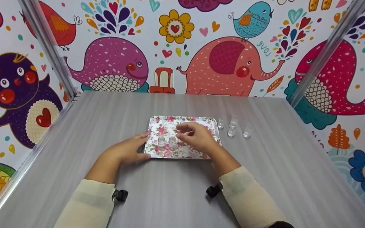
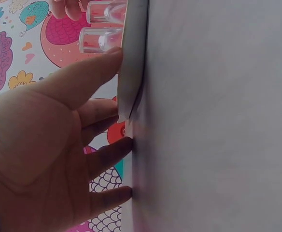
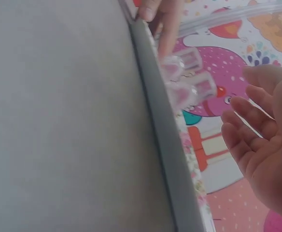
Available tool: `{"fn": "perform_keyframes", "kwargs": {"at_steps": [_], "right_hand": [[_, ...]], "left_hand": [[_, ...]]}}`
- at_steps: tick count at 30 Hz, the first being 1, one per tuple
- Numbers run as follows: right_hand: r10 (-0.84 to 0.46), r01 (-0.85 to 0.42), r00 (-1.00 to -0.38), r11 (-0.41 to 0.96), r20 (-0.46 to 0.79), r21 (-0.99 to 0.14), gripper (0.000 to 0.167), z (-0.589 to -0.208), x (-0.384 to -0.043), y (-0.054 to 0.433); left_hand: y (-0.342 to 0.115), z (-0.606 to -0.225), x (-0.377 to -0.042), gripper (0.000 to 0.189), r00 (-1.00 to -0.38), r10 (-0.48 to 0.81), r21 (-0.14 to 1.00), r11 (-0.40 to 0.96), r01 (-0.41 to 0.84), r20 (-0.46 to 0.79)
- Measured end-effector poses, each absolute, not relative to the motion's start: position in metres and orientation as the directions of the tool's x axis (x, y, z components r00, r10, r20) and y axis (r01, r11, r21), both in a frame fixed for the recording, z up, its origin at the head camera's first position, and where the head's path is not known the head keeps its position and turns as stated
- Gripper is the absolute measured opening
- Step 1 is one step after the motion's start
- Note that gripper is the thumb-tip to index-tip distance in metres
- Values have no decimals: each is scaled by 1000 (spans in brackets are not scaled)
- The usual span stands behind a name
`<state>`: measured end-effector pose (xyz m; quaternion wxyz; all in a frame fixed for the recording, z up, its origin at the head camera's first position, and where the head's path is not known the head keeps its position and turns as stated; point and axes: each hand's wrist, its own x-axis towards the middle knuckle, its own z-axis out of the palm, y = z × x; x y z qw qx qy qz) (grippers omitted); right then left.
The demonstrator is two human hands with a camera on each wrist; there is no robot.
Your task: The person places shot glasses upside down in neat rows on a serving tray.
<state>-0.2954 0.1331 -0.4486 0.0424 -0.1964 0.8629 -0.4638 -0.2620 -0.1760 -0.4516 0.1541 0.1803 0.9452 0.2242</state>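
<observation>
A floral tray (image 1: 185, 154) lies on the table. Two small clear shot glasses stand side by side at its front left, the left glass (image 1: 161, 143) and the right glass (image 1: 172, 143). My left hand (image 1: 124, 150) rests at the tray's left end, its thumb touching the rim near the front corner. In the left wrist view, the fingers (image 2: 109, 157) are spread, with some tips on the tabletop. Above the tray, to the right of the two glasses, my right hand (image 1: 198, 136) hovers with loosely bent fingers and nothing in them.
Several more small clear glasses (image 1: 232, 130) stand on the grey table (image 1: 182, 190) just right of the tray. Behind the table rises a wall (image 1: 176, 47) printed with cartoon animals. Metal posts (image 1: 48, 47) stand at the back corners.
</observation>
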Motion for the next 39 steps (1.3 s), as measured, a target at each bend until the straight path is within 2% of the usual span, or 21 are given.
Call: {"fn": "perform_keyframes", "kwargs": {"at_steps": [9,19,28,34,39], "right_hand": [[-231,-272,-957,499,176,-823,37,-438,-308,183],[-81,-126,-992,596,97,-793,44,-433,-309,235],[42,-20,-998,570,54,-822,48,-430,-312,280],[153,64,-988,538,23,-841,58,-427,-312,304],[180,102,-984,542,-3,-834,66,-429,-313,319]], "left_hand": [[-177,-451,-260,86,-887,413,483,832,274,-207],[-177,-453,-259,87,-890,408,486,832,268,-206],[-176,-454,-260,86,-892,393,481,840,250,-223],[-176,-453,-262,87,-891,398,472,842,261,-218],[-174,-452,-262,87,-893,387,468,848,247,-230]]}}
